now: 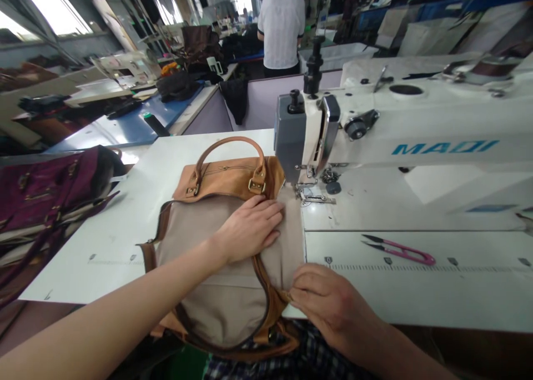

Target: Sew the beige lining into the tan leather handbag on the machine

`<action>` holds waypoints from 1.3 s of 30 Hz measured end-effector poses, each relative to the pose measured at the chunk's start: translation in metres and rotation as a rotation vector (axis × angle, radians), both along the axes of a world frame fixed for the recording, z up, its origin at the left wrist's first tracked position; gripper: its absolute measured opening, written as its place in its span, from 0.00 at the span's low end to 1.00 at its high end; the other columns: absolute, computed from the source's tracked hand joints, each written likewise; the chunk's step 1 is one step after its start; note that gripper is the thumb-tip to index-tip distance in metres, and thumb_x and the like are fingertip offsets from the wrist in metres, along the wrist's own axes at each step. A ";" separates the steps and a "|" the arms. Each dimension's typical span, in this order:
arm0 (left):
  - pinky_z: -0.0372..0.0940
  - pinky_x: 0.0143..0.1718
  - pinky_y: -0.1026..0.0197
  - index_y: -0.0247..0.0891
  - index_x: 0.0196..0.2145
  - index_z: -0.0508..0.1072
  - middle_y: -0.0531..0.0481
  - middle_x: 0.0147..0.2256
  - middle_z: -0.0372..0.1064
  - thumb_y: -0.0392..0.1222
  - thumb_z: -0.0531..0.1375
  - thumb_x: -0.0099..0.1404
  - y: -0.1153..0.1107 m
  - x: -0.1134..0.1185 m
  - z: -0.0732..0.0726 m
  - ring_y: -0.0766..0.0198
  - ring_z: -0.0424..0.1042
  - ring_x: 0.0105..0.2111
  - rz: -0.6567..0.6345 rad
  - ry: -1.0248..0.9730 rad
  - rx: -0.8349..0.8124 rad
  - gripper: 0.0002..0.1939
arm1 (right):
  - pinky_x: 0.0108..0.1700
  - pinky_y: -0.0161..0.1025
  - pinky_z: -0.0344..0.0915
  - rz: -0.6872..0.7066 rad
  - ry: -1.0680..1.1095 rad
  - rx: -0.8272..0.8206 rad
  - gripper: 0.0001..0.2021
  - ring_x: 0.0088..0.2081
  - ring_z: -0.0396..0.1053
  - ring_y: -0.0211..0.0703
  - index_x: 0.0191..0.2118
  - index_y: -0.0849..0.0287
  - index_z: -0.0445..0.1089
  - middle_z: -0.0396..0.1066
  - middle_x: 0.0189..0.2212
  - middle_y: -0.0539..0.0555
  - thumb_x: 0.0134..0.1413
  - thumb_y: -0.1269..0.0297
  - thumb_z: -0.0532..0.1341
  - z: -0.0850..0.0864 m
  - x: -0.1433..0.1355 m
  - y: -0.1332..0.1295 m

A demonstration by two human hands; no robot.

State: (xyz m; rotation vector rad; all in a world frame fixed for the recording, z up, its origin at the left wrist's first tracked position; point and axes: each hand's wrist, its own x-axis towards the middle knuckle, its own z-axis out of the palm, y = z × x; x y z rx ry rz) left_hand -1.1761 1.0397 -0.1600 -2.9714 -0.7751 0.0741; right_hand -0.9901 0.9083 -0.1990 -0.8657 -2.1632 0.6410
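Left hand (250, 227) flat on bag (225, 280); right hand (328, 305) curled.

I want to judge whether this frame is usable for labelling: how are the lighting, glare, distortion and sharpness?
Head view: even, bright light with soft shadows under the left hand and right hand; blown-out glare at the upper-left windows; wide-angle bending of the sewing machine and table edge; the tan handbag is sharp, the background person softer.

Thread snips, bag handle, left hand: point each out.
thread snips (410, 252), head view, on the pink handle loop.
bag handle (231, 142), head view, on top of the arch.
left hand (250, 227), head view, on its back.
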 end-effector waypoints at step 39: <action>0.29 0.68 0.45 0.32 0.66 0.49 0.43 0.67 0.45 0.58 0.53 0.68 -0.094 -0.023 -0.009 0.54 0.44 0.67 -0.033 -0.101 -0.192 0.38 | 0.52 0.39 0.70 -0.223 0.104 0.008 0.17 0.51 0.69 0.42 0.43 0.58 0.74 0.73 0.43 0.57 0.59 0.80 0.50 -0.003 0.018 0.013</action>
